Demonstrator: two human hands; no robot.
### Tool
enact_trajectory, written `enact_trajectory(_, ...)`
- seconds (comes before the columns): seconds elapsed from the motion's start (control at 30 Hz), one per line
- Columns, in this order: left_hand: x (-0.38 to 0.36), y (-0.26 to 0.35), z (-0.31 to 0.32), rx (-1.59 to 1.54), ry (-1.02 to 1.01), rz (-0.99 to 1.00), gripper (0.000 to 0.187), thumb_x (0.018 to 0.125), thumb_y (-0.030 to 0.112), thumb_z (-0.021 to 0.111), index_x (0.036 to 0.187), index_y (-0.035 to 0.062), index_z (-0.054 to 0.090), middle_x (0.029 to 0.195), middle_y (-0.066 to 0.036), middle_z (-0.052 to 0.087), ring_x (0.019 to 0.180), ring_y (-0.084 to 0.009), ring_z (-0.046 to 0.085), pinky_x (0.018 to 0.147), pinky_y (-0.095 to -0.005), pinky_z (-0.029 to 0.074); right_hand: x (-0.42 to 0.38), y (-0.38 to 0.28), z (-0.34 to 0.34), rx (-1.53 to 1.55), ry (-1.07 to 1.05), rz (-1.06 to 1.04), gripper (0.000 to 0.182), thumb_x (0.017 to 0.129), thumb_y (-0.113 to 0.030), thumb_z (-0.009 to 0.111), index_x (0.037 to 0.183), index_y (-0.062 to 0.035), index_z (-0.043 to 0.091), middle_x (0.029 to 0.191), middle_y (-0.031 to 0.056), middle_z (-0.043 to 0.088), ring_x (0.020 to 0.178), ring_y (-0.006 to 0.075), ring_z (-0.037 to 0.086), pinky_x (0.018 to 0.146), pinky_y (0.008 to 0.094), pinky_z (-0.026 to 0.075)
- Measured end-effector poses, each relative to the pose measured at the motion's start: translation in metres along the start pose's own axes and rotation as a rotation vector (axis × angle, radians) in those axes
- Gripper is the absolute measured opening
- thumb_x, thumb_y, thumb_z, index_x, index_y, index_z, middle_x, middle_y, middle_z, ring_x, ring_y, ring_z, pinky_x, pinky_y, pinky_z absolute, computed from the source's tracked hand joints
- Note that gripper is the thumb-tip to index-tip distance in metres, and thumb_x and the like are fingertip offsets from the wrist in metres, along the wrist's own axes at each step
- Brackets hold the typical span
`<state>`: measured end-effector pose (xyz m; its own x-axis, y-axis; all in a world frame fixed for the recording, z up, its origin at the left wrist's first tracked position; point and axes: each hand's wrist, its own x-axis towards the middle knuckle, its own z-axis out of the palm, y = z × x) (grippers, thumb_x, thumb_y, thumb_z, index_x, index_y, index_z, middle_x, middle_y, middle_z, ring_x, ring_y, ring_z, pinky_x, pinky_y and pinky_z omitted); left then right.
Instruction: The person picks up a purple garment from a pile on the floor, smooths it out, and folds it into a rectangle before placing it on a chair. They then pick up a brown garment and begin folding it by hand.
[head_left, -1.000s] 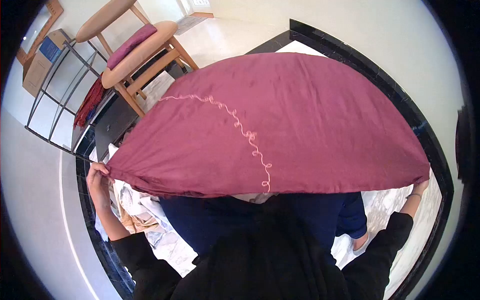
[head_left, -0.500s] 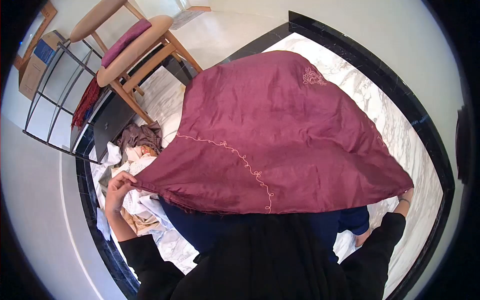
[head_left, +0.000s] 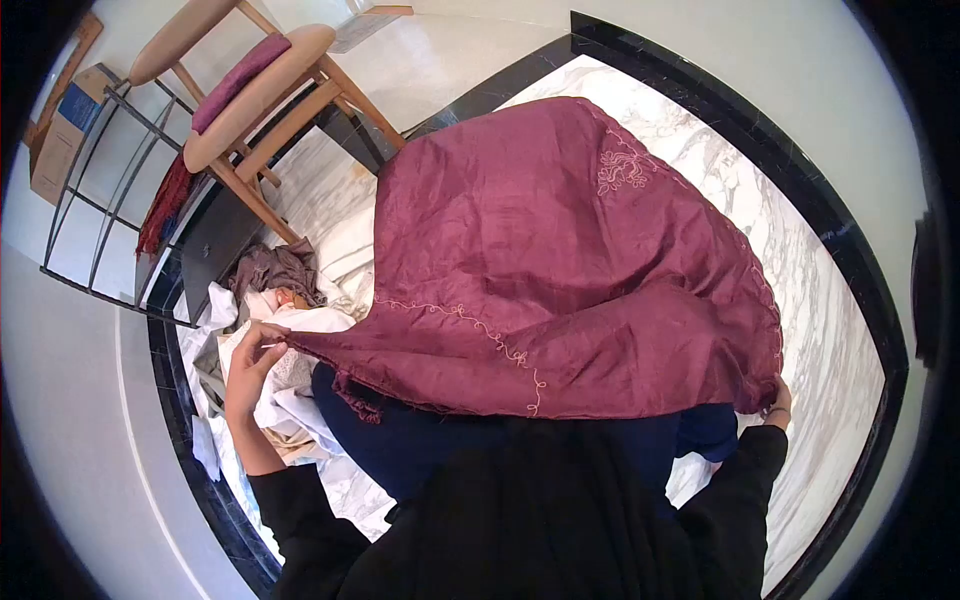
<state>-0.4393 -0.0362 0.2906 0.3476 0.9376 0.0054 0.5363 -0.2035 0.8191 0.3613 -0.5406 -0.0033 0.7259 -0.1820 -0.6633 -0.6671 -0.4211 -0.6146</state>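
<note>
A large maroon cloth (head_left: 560,260) with curling embroidered lines and a flower motif spreads over the marble floor and partly over my lap. My left hand (head_left: 252,362) pinches its near left corner between thumb and fingers, holding it up above a heap of clothes. Just right of that hand, a frayed bit of the edge hangs down. On the other side, my right hand (head_left: 778,400) grips the near right corner; its fingers are partly hidden by the fabric.
Left of the cloth lies a pile of white, beige and brown clothes (head_left: 285,270). A wooden chair (head_left: 260,100) with a folded maroon cloth (head_left: 240,82) on its seat stands at the upper left, beside a dark metal rack (head_left: 110,215). Walls flank the marble floor (head_left: 820,290).
My right hand has moved left and slightly down with its corner, and my left hand a little up and right. The cloth has sunk and shows more folds.
</note>
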Motion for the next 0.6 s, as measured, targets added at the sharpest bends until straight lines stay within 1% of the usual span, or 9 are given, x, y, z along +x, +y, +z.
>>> enact_trajectory(0.07, 0.001, 0.002, 0.003, 0.005, 0.006, 0.035, 0.009, 0.090, 0.007, 0.062, 0.098, 0.0016, 0.059, 0.093, -0.001, 0.061, 0.090, -0.0112, 0.055, 0.084, -0.0266, 0.043, 0.103, 0.033, -0.012, -0.049, 0.114, -0.288, 0.063, 0.074, -0.051, 0.065, 0.118, -0.0056, 0.064, 0.115, 0.0103, 0.064, 0.103, 0.0282, 0.059, 0.084, 0.0441, 0.046)
enact_trajectory(0.2, 0.004, -0.005, -0.002, 0.005, 0.001, -0.038, 0.010, 0.094, 0.011, 0.058, 0.095, 0.0011, 0.059, 0.094, -0.001, 0.059, 0.090, -0.0098, 0.053, 0.081, -0.0244, 0.041, 0.101, 0.002, -0.008, -0.345, 0.528, -0.357, 0.058, 0.078, -0.046, 0.059, 0.111, 0.0020, 0.068, 0.107, 0.0232, 0.068, 0.100, 0.0369, 0.064, 0.087, 0.0439, 0.047)
enact_trajectory(0.27, 0.013, -0.004, -0.002, 0.021, 0.012, -0.010, 0.011, 0.095, 0.012, 0.057, 0.094, 0.0008, 0.059, 0.093, -0.001, 0.058, 0.089, -0.0095, 0.052, 0.081, -0.0239, 0.041, 0.080, -0.030, 0.012, -0.213, 0.561, -0.582, 0.054, 0.084, -0.043, 0.052, 0.098, 0.0069, 0.069, 0.100, 0.0284, 0.067, 0.099, 0.0414, 0.063, 0.086, 0.0467, 0.048)
enact_trajectory(0.33, 0.026, 0.011, 0.012, 0.013, 0.072, 0.092, 0.012, 0.096, 0.013, 0.056, 0.095, 0.0009, 0.059, 0.091, -0.001, 0.057, 0.087, -0.0093, 0.052, 0.081, -0.0238, 0.041, 0.024, -0.079, 0.046, -0.056, 0.493, -0.721, 0.058, 0.090, -0.045, 0.046, 0.101, 0.0077, 0.068, 0.104, 0.0276, 0.067, 0.095, 0.0406, 0.064, 0.084, 0.0483, 0.047)
enact_trajectory(0.37, 0.035, 0.021, 0.023, 0.007, 0.101, 0.144, 0.013, 0.097, 0.013, 0.056, 0.096, 0.0010, 0.059, 0.090, 0.000, 0.057, 0.087, -0.0093, 0.052, 0.080, -0.0238, 0.041, 0.006, -0.102, 0.069, 0.100, 0.414, -0.897, 0.043, 0.094, -0.035, 0.049, 0.100, 0.0021, 0.070, 0.090, 0.0141, 0.072, 0.080, 0.0287, 0.064, 0.075, 0.0434, 0.050)
enact_trajectory(0.43, 0.053, 0.037, 0.047, -0.055, 0.080, 0.199, 0.011, 0.096, 0.011, 0.057, 0.101, 0.0015, 0.058, 0.092, 0.000, 0.057, 0.086, -0.0081, 0.052, 0.078, -0.0223, 0.041, -0.039, -0.156, 0.114, 0.515, -0.173, -0.747, 0.032, 0.097, -0.025, 0.052, 0.109, 0.0005, 0.068, 0.098, 0.0079, 0.070, 0.086, 0.0181, 0.063, 0.077, 0.0320, 0.050)
enact_trajectory(0.47, 0.061, 0.045, 0.061, -0.090, 0.054, 0.209, 0.010, 0.096, 0.010, 0.057, 0.101, 0.0017, 0.058, 0.093, 0.000, 0.058, 0.087, -0.0075, 0.053, 0.079, -0.0215, 0.041, -0.079, -0.174, 0.146, 0.395, -0.125, -1.068, 0.034, 0.096, -0.023, 0.052, 0.117, 0.0014, 0.063, 0.105, 0.0070, 0.067, 0.092, 0.0147, 0.061, 0.083, 0.0281, 0.048)
enact_trajectory(0.5, 0.070, 0.053, 0.076, -0.126, 0.028, 0.219, 0.010, 0.095, 0.009, 0.057, 0.102, 0.0019, 0.058, 0.095, 0.000, 0.058, 0.088, -0.0069, 0.053, 0.079, -0.0208, 0.042, -0.121, -0.191, 0.173, 0.462, -0.403, -1.032, 0.036, 0.096, -0.022, 0.053, 0.123, 0.0015, 0.059, 0.110, 0.0064, 0.065, 0.097, 0.0139, 0.060, 0.089, 0.0268, 0.046)
enact_trajectory(0.6, 0.093, 0.073, 0.139, -0.306, -0.114, 0.385, 0.010, 0.095, 0.006, 0.054, 0.102, 0.0027, 0.059, 0.096, 0.001, 0.058, 0.089, -0.0062, 0.054, 0.078, -0.0205, 0.043, -0.259, -0.198, 0.248, 0.184, -0.525, -1.238, 0.034, 0.093, -0.018, 0.056, 0.121, 0.0005, 0.060, 0.109, 0.0065, 0.065, 0.095, 0.0121, 0.059, 0.084, 0.0265, 0.046)
